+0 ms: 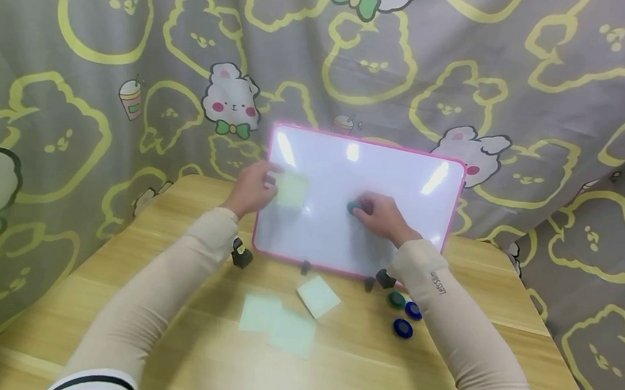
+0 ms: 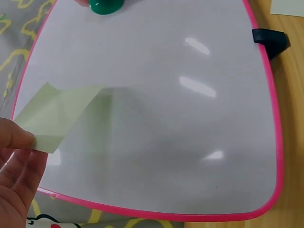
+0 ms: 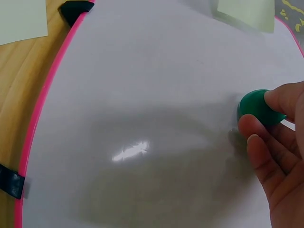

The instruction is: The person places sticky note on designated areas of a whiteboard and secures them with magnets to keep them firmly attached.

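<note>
A whiteboard (image 1: pixel 326 233) with a pink rim stands tilted up on the wooden table. My left hand (image 1: pixel 254 187) is at its left side and pinches a pale green sticky note (image 2: pixel 59 111) by one edge, between thumb and fingers. The note bends away from the board surface in the left wrist view. Near the middle of the board, my right hand (image 1: pixel 381 214) grips a round green magnet (image 3: pixel 260 107) between thumb and fingers. The magnet is at the board's surface; whether it touches is hard to tell.
Three pale sticky notes (image 1: pixel 320 296) lie on the table (image 1: pixel 343 369) before the board. One green and two blue round magnets (image 1: pixel 403 328) lie by my right forearm. Black feet (image 1: pixel 305 268) hold the board's lower edge. A patterned curtain (image 1: pixel 302 47) hangs behind.
</note>
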The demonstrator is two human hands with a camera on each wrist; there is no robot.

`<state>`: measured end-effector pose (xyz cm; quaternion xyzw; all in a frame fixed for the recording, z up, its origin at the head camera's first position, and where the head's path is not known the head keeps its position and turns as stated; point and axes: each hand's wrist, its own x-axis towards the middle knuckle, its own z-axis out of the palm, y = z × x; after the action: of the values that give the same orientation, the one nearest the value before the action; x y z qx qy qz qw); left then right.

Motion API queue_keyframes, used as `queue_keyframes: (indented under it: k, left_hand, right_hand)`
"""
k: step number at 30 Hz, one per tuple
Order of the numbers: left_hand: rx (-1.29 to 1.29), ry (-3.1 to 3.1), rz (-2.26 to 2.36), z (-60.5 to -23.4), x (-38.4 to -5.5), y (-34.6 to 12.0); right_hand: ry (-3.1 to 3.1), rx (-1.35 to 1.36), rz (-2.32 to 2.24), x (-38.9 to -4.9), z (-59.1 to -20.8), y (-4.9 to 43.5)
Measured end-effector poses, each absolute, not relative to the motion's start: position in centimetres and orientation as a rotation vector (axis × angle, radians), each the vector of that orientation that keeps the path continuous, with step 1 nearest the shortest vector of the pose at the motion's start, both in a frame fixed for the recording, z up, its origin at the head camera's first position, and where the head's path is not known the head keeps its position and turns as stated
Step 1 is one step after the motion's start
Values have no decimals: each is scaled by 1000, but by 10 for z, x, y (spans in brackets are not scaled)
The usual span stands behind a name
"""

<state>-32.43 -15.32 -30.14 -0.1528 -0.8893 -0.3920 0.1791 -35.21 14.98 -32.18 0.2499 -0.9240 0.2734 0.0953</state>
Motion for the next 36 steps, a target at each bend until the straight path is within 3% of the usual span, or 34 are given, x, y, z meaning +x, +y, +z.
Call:
queue_keyframes:
  k: [36]
  left_hand:
    - [-320, -2450, -1040, -294, -374, -129]
  right_hand:
    - [-2752, 774, 813, -350, -326, 138]
